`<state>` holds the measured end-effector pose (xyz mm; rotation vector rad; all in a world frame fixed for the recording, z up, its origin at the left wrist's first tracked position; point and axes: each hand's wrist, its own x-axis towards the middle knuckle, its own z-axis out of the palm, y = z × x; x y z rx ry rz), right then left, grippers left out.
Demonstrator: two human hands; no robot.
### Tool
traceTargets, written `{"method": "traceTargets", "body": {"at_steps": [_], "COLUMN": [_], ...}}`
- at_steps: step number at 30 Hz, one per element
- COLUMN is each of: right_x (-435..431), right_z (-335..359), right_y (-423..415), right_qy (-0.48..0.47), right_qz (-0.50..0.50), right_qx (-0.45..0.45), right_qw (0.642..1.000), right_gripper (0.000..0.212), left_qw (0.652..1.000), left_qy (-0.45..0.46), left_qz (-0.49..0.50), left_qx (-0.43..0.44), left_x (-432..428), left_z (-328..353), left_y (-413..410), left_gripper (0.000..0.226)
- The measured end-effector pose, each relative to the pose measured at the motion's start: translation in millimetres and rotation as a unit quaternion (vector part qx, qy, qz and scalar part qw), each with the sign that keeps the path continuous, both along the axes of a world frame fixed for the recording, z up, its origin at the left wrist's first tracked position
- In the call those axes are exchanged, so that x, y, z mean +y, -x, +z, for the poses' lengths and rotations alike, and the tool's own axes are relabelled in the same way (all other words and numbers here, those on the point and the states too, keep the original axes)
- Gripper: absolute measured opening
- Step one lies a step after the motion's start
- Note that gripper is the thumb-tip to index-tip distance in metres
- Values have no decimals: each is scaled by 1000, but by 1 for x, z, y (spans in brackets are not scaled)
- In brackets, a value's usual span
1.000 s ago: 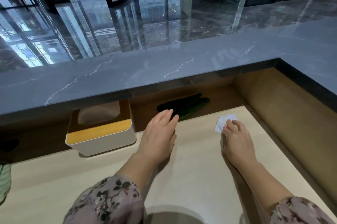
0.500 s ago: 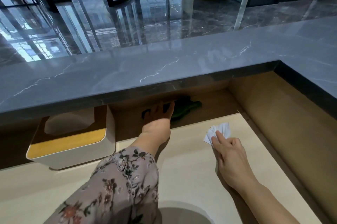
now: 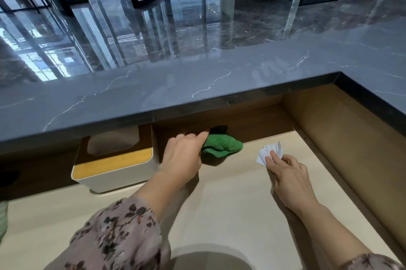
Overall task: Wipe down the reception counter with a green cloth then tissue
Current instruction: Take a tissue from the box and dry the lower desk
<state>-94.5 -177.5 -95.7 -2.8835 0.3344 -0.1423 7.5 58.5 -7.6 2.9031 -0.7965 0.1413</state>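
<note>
A green cloth (image 3: 224, 145) lies bunched on the lower beige desk (image 3: 230, 214), half under the overhang of the grey marble reception counter (image 3: 197, 85). My left hand (image 3: 182, 155) grips the cloth's left end, fingers curled around it. To the right, my right hand (image 3: 287, 173) rests on the desk, its fingertips pressing a folded white tissue (image 3: 269, 153) flat against the surface.
A white tissue box (image 3: 114, 166) with a yellow-wood lid sits on the desk left of my left hand, partly under the counter. A tan side panel (image 3: 351, 142) walls the desk on the right. Glossy lobby floor and glass doors lie beyond the counter.
My left hand reached under the counter, took hold of the green cloth and pulled it out toward the desk. My right hand stayed on the tissue.
</note>
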Motion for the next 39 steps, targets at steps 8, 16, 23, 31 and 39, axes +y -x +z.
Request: {"method": "traceTargets", "body": {"at_steps": [8,16,23,31,39], "right_x": [29,56,138,116,-13], "right_z": [-5,1,14,-6,12], "right_y": [-16,-38,-108,-142,-130], "right_qy": [-39,-84,-181,28,49], "right_qz": [-61,-65,71,186,-1], "right_qx": [44,26,118,146,106], "right_qw": [996,994,974,971,993], "right_gripper": [49,49,17,38,70], "left_qw": [988,981,982,984,985], "left_qy": [-79,-111,-87,-89,-85], "left_qz": [-132,-156,-164,-147,-135], "left_qx": [-23,-36,-34,-43,-61], "left_x": [79,113,115,110,93], "left_z": [-25,-60,-71,-73,-70], "left_y": [53,54,49,46,39], "left_gripper": [75,74,72,70,68]}}
